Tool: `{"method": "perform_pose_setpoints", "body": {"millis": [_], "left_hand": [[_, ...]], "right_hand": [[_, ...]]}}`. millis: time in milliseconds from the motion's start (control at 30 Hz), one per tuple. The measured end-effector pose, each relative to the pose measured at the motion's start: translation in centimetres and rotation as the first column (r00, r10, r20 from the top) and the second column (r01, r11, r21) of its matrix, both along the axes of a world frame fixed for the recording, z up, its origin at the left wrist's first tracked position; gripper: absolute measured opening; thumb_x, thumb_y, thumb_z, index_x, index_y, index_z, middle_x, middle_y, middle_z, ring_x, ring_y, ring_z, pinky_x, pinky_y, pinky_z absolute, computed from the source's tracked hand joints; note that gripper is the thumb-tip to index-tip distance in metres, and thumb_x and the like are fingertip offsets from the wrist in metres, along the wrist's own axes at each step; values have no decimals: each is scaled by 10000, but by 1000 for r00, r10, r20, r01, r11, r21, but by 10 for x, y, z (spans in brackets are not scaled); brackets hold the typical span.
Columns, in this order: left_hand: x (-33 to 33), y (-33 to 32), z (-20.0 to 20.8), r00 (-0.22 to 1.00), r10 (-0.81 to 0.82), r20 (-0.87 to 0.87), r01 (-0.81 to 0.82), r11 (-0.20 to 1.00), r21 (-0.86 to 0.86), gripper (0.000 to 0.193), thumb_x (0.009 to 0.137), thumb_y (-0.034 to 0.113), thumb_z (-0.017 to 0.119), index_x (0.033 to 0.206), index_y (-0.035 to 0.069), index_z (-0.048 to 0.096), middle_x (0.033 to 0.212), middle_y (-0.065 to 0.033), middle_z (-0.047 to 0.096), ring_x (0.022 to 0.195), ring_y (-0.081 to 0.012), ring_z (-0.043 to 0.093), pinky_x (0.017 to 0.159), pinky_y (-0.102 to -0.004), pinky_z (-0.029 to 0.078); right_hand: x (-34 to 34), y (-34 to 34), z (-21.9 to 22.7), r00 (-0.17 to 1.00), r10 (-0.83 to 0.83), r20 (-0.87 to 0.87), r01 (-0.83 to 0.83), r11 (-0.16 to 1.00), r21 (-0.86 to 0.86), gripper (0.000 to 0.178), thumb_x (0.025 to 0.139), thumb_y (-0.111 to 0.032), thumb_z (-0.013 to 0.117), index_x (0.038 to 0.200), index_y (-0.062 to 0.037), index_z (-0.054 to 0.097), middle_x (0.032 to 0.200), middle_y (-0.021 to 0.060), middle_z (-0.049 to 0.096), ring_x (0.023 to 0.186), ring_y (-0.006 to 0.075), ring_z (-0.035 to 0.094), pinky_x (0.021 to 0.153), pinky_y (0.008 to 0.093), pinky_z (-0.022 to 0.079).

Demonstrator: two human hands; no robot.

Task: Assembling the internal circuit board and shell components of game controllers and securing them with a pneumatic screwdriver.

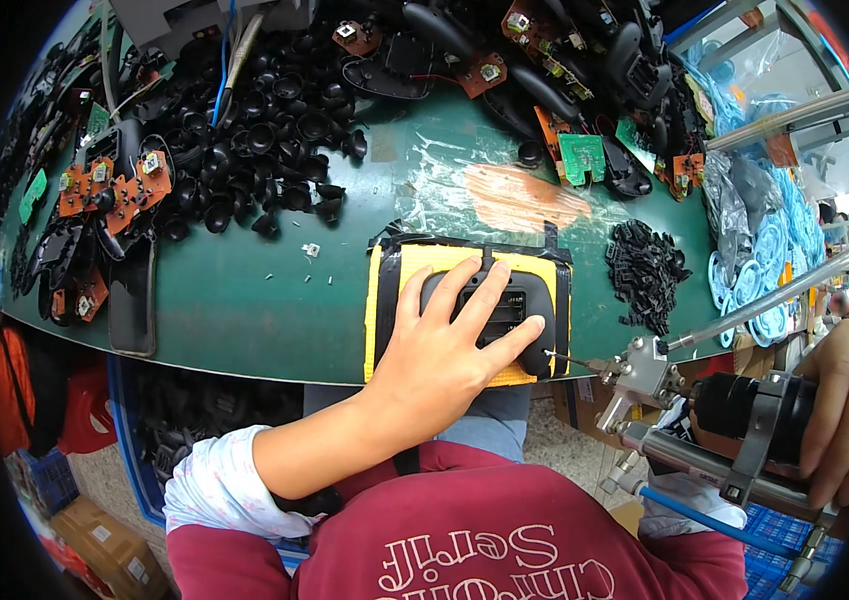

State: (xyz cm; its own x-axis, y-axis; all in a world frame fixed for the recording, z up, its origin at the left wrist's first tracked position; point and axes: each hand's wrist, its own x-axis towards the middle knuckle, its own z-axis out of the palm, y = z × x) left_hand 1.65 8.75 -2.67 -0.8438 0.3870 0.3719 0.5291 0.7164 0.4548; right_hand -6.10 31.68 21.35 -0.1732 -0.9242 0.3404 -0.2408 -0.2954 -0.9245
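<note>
A black game controller shell [535, 287] with an open rectangular recess lies on a yellow pad [380, 300] edged with black tape. Across its top rests my left hand [445, 345], fingers spread and flat, the thumb near its right side. My right hand [845, 410] is wrapped around the black body of a power screwdriver [725, 405], tilted sideways with a metal head and a clear feed tube. The screwdriver's thin bit [575, 360] reaches the lower right grip of the controller; whether a screw sits there is too small to tell.
Black thumbstick caps [255, 140] are heaped at the back left. Small black parts [647, 270] lie to the right. Controller halves with orange circuit boards [115, 195] pile up leftward, near a dark phone-like slab [132, 300]. Light blue cables [770, 260] hang beyond the right edge.
</note>
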Motion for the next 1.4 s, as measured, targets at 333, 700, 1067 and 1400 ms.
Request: {"method": "perform_pose_setpoints", "body": {"millis": [333,700,1067,1400], "left_hand": [[-2,0,17,996,30,84,-31,999,15,567,672,180,765,1220,259,644,1443,-145,419,1328,-381,367,1057,-685,180],[-7,-4,50,988,39,-148,-35,999,32,54,700,180,706,686,138,675,1355,-94,554,1343,-373,387,1088,-718,71],[1,-10,33,996,9,92,-9,1000,4,600,649,244,818,1221,277,642,1486,-176,376,1373,-421,315,1069,-709,146],[-2,-1,3,998,-38,43,34,996,84,478,725,75,643,1178,226,674,1437,-223,416,1232,-406,444,988,-589,342]], "right_hand": [[-15,35,-23,998,-59,-14,57,993,-105,211,938,-142,622,815,28,599,776,108,677,701,177,690,667,284,612],[-1,23,-28,955,-292,-48,276,938,-209,166,917,-125,626,821,1,580,757,72,650,673,124,670,658,254,608],[12,-19,-45,867,-498,-29,469,834,-291,129,896,-108,631,826,-26,560,737,37,623,645,71,650,650,223,604],[7,-34,-65,876,-481,-20,454,839,-299,244,829,-7,668,1061,-13,593,687,16,619,550,78,633,591,158,584]]}}
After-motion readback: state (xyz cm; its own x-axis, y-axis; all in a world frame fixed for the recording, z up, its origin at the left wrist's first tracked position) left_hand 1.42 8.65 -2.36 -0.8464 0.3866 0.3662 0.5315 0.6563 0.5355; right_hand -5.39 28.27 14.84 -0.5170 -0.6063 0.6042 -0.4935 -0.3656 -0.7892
